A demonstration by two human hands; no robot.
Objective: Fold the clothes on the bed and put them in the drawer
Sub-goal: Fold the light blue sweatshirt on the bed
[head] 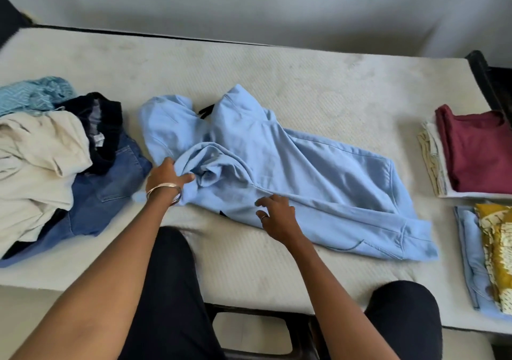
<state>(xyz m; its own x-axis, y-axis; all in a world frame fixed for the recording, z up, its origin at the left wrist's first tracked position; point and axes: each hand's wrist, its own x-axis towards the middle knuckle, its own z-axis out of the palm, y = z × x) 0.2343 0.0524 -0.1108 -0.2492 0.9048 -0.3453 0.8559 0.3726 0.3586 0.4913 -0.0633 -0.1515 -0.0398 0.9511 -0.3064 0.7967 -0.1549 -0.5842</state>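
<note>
Two hands on the light blue hoodie (291,165), mid-mattress (304,82): my left hand (166,175) pinches a bunched sleeve, my right hand (277,215) hovers with fingers relaxed, holding nothing. Step: folding. Next, I judge, lay sleeve across body. Unfolded pile (55,160) left; folded stacks (471,154) right; grey wall behind.

The left hand (166,175) pinches a bunched sleeve of the light blue cotton hoodie (291,171) on the white mattress (304,82). Left of that grip lies the unfolded heap of clothes (55,160); right of it rests the right hand (277,218); far right, two folded stacks (471,151).
</note>
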